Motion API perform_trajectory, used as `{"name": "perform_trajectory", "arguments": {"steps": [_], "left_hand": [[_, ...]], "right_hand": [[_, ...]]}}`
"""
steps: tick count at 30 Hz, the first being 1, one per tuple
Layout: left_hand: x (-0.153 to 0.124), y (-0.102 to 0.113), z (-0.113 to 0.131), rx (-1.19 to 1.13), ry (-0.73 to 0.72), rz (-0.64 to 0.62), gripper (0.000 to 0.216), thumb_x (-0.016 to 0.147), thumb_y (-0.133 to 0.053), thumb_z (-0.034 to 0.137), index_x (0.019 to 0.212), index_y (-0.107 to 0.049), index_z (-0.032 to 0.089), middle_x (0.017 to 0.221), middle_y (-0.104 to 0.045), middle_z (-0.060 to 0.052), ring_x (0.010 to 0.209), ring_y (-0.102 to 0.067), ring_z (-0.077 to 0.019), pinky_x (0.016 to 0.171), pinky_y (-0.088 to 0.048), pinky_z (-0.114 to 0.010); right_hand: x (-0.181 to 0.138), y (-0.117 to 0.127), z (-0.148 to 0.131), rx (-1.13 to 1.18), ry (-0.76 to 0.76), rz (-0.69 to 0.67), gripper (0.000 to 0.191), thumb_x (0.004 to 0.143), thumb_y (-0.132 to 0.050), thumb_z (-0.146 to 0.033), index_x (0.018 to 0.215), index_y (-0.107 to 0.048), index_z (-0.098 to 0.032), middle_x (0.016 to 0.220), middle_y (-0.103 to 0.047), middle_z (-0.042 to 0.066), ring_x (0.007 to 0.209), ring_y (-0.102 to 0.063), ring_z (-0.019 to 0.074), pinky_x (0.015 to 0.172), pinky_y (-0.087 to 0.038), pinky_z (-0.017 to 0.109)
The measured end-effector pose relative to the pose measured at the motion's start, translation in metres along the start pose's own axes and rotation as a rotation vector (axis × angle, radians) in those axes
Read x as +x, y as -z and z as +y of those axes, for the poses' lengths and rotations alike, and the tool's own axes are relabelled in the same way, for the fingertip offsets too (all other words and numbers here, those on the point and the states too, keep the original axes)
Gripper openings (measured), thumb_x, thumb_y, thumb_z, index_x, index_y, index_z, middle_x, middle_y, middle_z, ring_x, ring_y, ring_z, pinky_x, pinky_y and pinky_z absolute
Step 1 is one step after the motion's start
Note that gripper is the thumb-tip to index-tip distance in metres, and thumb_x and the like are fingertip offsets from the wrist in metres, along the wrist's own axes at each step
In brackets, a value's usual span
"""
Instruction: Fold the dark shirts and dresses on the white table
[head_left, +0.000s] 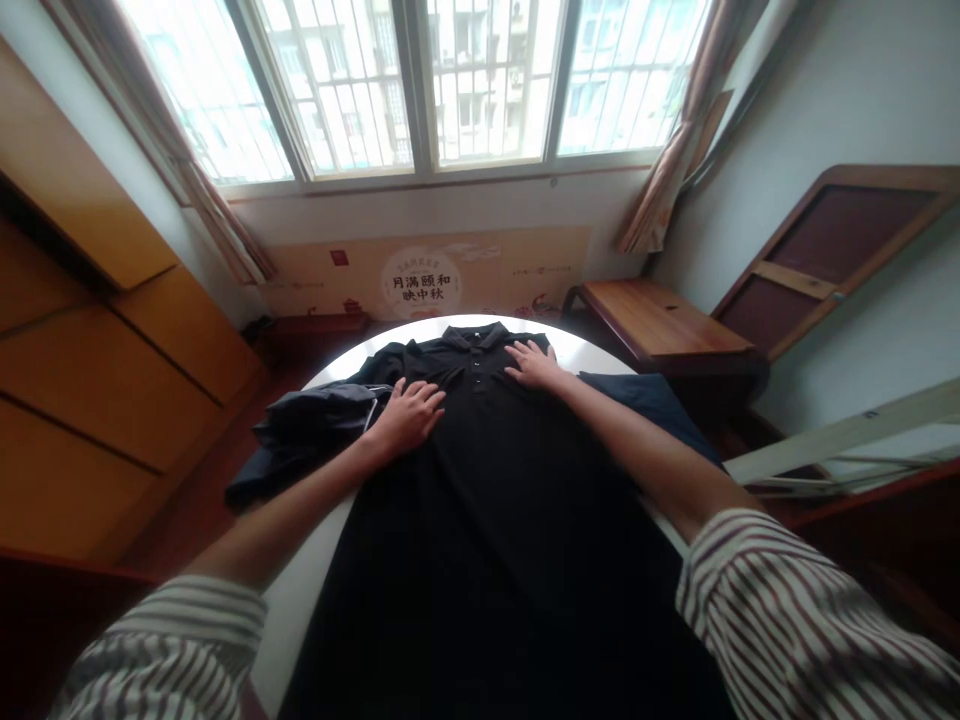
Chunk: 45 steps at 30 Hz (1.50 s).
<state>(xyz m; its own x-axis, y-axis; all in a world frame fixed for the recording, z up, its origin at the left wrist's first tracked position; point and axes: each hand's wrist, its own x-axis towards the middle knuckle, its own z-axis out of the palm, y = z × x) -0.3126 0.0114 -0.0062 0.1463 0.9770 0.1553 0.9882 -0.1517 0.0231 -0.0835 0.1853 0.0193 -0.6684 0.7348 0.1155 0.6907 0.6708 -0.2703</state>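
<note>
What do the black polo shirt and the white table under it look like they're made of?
Black polo shirt: soft matte knit fabric, probably cotton or a blend; it drapes flat, with a folded collar and small buttons. Table: smooth glossy white top, perhaps laminate or painted wood; its far rim shines bright.

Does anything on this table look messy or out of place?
A dark garment lies crumpled left of the black polo shirt, partly hanging off the table; the shirt lies flat under the left hand and right hand.
</note>
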Motion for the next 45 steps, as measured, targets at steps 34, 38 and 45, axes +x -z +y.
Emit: {"name": "perform_trajectory", "arguments": {"steps": [34,38,45], "left_hand": [[-0.300,0.014,0.067,0.064,-0.255,0.387,0.025,0.098,-0.040,0.009,0.108,-0.063,0.013,0.098,-0.072,-0.008,0.089,-0.069,-0.0162,0.083,-0.057,-0.029],[-0.303,0.013,0.067,0.080,-0.396,0.273,0.028,0.096,-0.052,0.019,0.122,-0.062,0.012,0.116,-0.069,-0.012,0.105,-0.065,-0.0200,0.090,-0.057,-0.033],[-0.309,0.010,0.065,0.185,-0.445,0.170,0.041,0.088,-0.043,-0.001,0.119,-0.066,0.013,0.124,-0.067,-0.010,0.114,-0.064,-0.0192,0.095,-0.056,-0.031]], "right_hand": [[-0.402,-0.058,0.010,-0.089,0.307,0.328,0.065,0.080,-0.039,0.003,0.137,-0.055,-0.022,0.141,-0.056,0.006,0.133,-0.047,0.0210,0.104,-0.051,0.036],[-0.406,-0.049,0.012,-0.105,0.333,0.379,0.062,0.079,-0.039,0.004,0.131,-0.060,-0.021,0.131,-0.063,0.006,0.124,-0.056,0.0187,0.101,-0.053,0.032],[-0.413,-0.027,0.019,-0.059,0.352,0.396,0.048,0.087,-0.042,-0.001,0.128,-0.062,-0.019,0.124,-0.066,0.008,0.115,-0.063,0.0184,0.101,-0.053,0.031]]}}
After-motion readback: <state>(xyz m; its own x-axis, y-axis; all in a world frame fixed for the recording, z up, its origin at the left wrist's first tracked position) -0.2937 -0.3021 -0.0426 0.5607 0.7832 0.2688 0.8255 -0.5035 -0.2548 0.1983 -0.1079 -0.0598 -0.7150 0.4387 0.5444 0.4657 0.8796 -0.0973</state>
